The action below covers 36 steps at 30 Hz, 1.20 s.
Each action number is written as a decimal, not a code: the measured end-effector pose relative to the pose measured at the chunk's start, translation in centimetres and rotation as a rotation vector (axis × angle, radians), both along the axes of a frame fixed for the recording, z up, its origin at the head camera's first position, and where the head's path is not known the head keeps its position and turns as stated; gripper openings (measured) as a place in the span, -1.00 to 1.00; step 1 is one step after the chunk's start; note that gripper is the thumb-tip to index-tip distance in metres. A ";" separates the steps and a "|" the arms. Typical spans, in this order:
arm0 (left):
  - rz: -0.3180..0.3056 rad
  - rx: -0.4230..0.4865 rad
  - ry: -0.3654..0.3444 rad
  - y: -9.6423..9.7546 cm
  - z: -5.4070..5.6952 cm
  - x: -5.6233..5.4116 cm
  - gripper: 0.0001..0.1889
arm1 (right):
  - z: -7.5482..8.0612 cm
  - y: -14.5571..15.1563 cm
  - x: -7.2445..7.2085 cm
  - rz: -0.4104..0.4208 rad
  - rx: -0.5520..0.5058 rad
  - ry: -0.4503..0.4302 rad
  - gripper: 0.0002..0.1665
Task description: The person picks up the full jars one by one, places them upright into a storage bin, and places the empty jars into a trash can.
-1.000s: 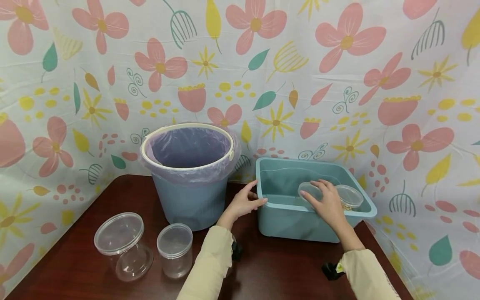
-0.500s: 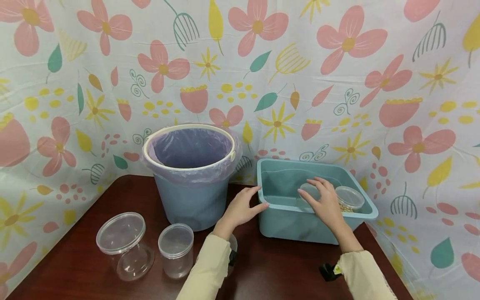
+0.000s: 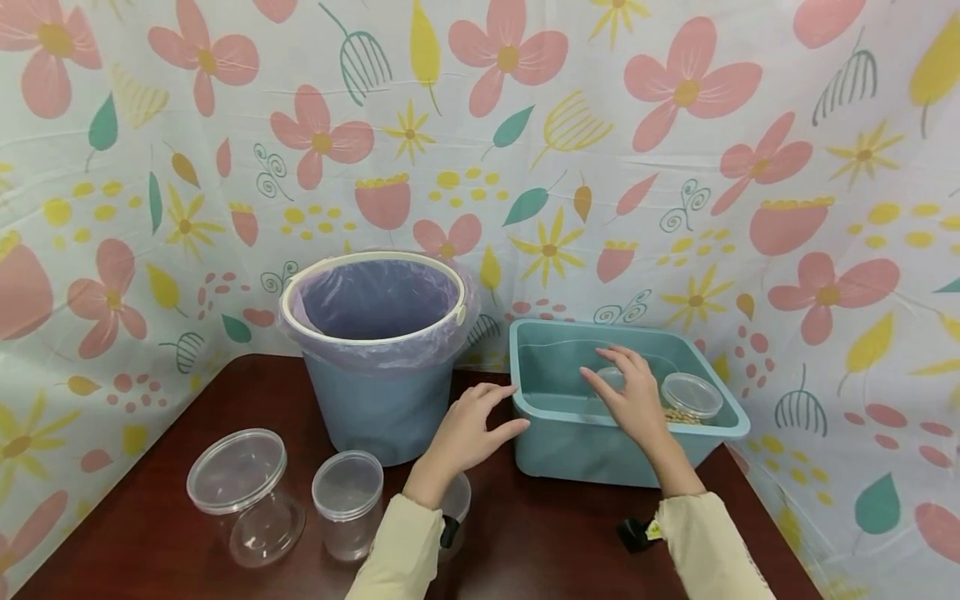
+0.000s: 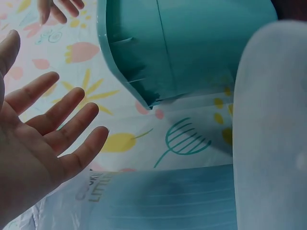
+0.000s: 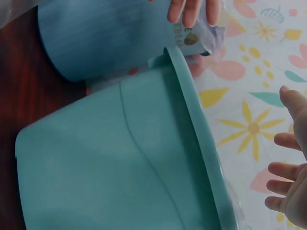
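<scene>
My left hand [image 3: 468, 427] hovers by the left corner of a teal plastic basin [image 3: 585, 450], fingers spread and holding nothing. In the left wrist view the same hand [image 4: 41, 139] shows its fingers apart. My right hand [image 3: 632, 396] is over the basin's front rim, thumb and fingers parted around air; the right wrist view shows this hand [image 5: 295, 177] with loose fingers. Inside the basin, a clear round lidded jar [image 3: 692, 396] stands at the right, with small yellowish pieces [image 3: 681, 416] near its base. Another clear round lid [image 3: 611, 379] is partly hidden behind my right hand.
A blue bucket [image 3: 378, 408] with a purple bag liner stands left of the basin. On the dark table [image 3: 540, 542] are a tilted wide-lidded clear jar [image 3: 238, 471], an upright clear jar [image 3: 348, 500] and another clear jar [image 3: 456, 504] partly behind my left wrist.
My left hand has drawn back slightly from the basin's corner toward me and left. My right hand has shifted a little left and upward, away from the clear lid behind it.
</scene>
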<state>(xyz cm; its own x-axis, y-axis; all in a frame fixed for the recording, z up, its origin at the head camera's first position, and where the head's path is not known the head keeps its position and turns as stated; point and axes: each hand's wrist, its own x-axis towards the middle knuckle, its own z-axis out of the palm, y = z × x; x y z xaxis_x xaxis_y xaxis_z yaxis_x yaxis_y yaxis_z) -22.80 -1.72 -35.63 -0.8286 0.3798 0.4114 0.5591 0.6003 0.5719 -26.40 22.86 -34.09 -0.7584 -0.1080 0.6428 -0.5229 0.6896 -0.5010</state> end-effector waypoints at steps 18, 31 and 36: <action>0.007 0.052 0.078 -1.9 -0.3 2.2 -0.52 | 1.8 -3.7 -1.2 0.034 -0.044 -0.004 -0.48; 0.006 0.087 0.100 -3.0 -1.3 3.9 -0.54 | 2.7 -7.2 -2.6 0.131 -0.077 -0.066 -0.45; 0.031 0.131 0.085 -3.7 -1.6 4.6 -0.56 | 2.8 -8.4 -3.1 0.148 -0.090 -0.093 -0.43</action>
